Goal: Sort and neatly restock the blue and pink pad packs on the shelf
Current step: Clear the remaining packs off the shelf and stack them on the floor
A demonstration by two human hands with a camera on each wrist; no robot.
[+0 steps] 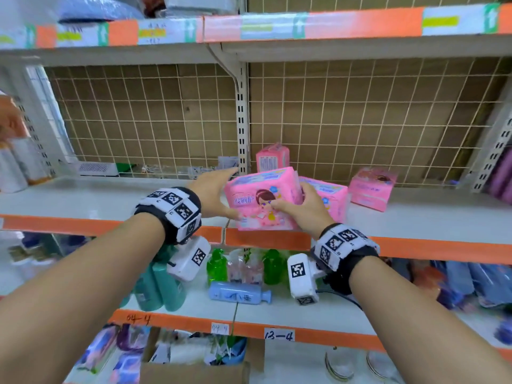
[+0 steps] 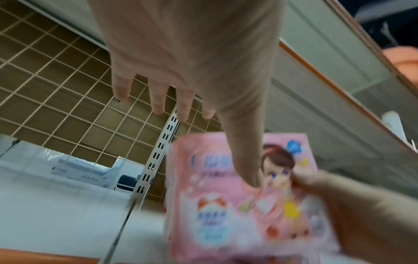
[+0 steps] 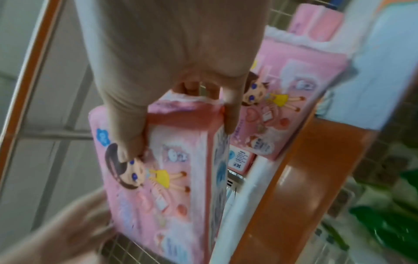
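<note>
A pink pad pack [image 1: 263, 202] with a cartoon girl on its front stands upright at the front edge of the white middle shelf [image 1: 110, 200]. My right hand [image 1: 289, 198] grips its right end, thumb on the front and fingers behind, as the right wrist view [image 3: 178, 141] shows on the pack [image 3: 158, 178]. My left hand [image 1: 221, 194] is at the pack's left side with fingers straight and spread. Its thumb [image 2: 248, 175] touches the pack's front [image 2: 226, 223]. Three more pink packs are on the shelf: one just behind [image 1: 329, 195], one at the back [image 1: 273, 157], one further right [image 1: 372, 188].
A slotted metal upright [image 1: 242, 120] and wire grid back the shelf. Flat packets [image 1: 97, 168] lie at the back left. On the shelf below are green bottles [image 1: 217, 266], teal bottles [image 1: 158, 286] and a blue bottle on its side [image 1: 238, 292]. Purple packs [image 1: 502, 176] stand far right.
</note>
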